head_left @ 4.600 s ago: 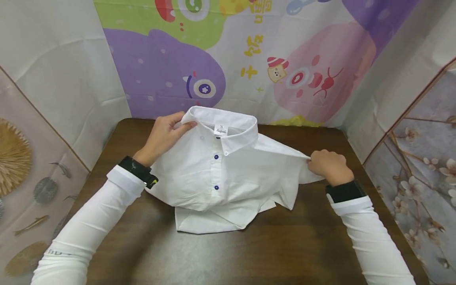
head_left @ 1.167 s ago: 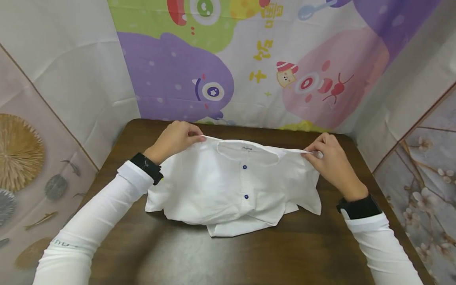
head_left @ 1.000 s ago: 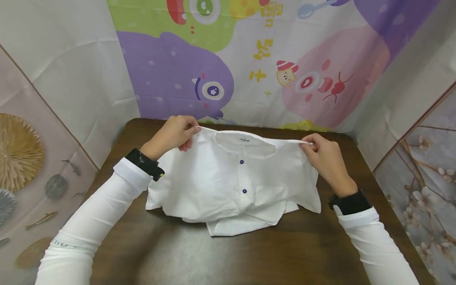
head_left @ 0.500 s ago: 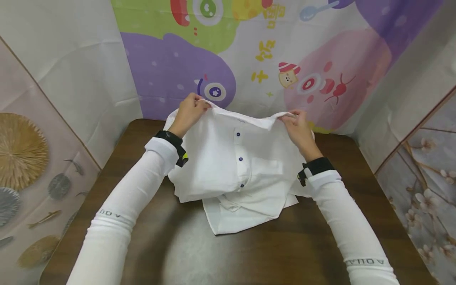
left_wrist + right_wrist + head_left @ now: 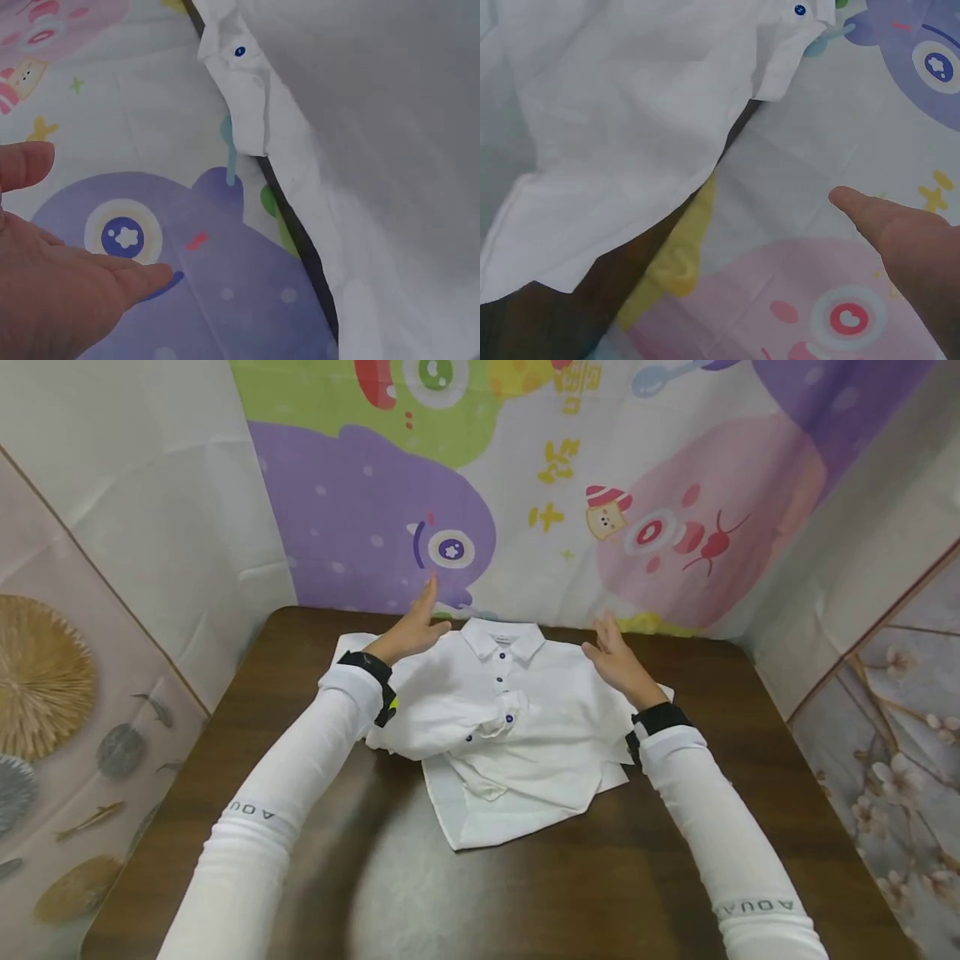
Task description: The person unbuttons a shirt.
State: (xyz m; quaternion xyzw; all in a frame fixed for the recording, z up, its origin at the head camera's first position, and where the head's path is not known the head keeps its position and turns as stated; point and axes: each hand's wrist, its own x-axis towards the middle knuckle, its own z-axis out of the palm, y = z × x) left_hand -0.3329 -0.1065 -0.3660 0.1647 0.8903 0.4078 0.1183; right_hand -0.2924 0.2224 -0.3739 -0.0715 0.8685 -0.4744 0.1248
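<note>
A white short-sleeved shirt [image 5: 555, 693] with blue buttons lies front up on the table, its collar [image 5: 504, 639] at the back edge. Its lower part is bunched and creased, and one hem corner spreads toward the front. Over the shirt's left shoulder my left hand [image 5: 412, 628] is held with straight fingers and thumb apart, gripping nothing. On the other side my right hand [image 5: 617, 656] hovers near the right shoulder, fingers extended, also holding nothing. Both wrist views show the white cloth [image 5: 390, 165] apart from the fingers, with the shirt [image 5: 630, 127] beside the right hand.
The brown wooden table [image 5: 555, 902] extends in front of the shirt. A cartoon-printed cloth [image 5: 540, 568] hangs right behind the back edge. Patterned panels stand at the left [image 5: 135, 568] and right [image 5: 885, 735].
Both hands held the shirt by its shoulders, raised it, and have now let go. The shirt has dropped flat onto the table with its collar folded down. The fingers have straightened.
</note>
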